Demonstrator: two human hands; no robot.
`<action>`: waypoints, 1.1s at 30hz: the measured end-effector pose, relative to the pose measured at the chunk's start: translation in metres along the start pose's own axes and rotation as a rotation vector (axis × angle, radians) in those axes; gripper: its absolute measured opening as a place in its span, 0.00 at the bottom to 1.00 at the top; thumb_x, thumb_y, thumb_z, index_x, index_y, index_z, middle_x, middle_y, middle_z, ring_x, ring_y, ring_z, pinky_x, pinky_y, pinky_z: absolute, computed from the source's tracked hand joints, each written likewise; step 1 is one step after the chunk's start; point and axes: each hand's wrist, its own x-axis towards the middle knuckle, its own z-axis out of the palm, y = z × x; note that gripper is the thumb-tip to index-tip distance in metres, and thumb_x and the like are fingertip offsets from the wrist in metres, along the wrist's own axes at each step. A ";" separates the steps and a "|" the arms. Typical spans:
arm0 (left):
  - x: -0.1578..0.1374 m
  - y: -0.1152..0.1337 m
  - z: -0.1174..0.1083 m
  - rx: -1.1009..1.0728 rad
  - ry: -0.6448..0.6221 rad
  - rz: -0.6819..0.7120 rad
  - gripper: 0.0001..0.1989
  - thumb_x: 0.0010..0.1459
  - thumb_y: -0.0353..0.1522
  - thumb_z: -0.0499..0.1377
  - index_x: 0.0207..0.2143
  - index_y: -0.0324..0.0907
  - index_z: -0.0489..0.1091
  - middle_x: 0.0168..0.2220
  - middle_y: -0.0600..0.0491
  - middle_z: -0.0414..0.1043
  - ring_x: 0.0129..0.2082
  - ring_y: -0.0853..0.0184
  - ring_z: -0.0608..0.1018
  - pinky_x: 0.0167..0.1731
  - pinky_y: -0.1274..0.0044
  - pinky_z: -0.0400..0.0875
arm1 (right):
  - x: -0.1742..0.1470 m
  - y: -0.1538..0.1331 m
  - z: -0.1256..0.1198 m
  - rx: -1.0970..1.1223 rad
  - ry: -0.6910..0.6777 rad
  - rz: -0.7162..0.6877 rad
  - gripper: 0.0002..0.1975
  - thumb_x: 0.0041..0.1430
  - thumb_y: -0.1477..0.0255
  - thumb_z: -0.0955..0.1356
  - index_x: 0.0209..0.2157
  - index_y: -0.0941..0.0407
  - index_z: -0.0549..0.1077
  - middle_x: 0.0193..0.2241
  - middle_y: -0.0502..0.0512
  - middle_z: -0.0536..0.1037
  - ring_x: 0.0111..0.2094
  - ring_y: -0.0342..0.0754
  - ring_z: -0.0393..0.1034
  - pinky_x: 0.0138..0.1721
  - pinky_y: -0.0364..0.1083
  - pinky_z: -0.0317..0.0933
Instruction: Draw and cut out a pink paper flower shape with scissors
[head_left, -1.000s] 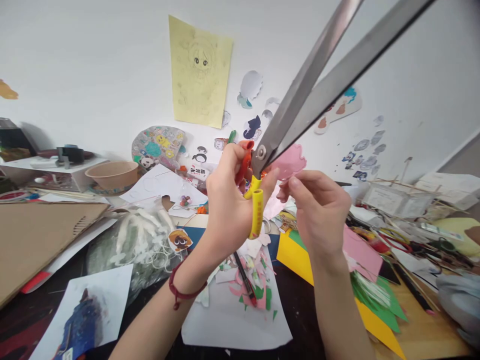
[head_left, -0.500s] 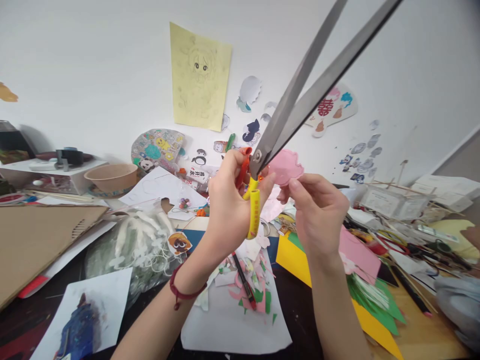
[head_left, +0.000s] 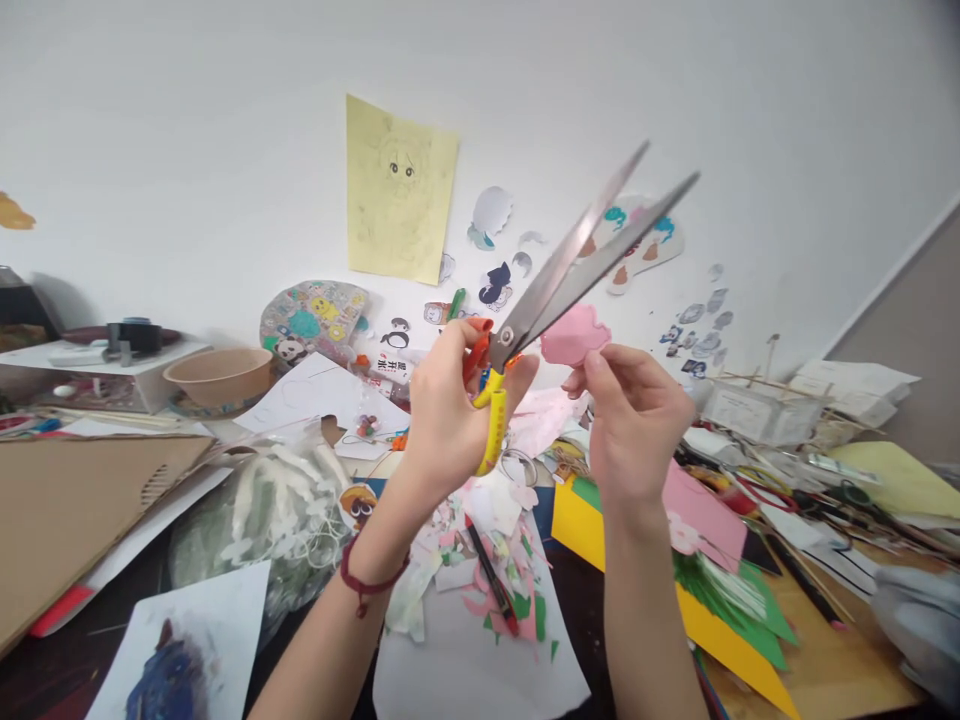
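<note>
My left hand (head_left: 456, 410) is closed around the orange and yellow handles of a large pair of scissors (head_left: 551, 285). The blades stand apart and point up to the right. Between the finger and thumb of my right hand (head_left: 637, 425) is a pink paper cutout (head_left: 574, 335) with a scalloped edge, raised over the desk. It sits just below and right of the blades, and I see no cut being made. Below both hands, a white paper sheet (head_left: 480, 690) carries pink and green paper scraps and a black and red pen (head_left: 491, 580).
A yellow drawing (head_left: 401, 220) hangs on the wall. To the left are cardboard (head_left: 82, 500), a terracotta bowl (head_left: 217, 380) and a plastic bag (head_left: 262, 510) of white items. On the right lie yellow paper (head_left: 577, 520), pink paper (head_left: 701, 520), and piled tools.
The scissors' blades have tilted away from the camera and look shorter, their tips lower in view. The pink cutout is now a little apart from my left hand. The view has shifted slightly.
</note>
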 end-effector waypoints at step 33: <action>0.003 0.007 -0.006 -0.149 -0.054 -0.155 0.15 0.52 0.39 0.67 0.33 0.43 0.65 0.30 0.56 0.74 0.25 0.74 0.70 0.25 0.79 0.64 | 0.003 0.007 -0.013 0.069 -0.114 -0.008 0.04 0.55 0.71 0.74 0.33 0.56 0.76 0.20 0.46 0.76 0.21 0.40 0.70 0.23 0.41 0.65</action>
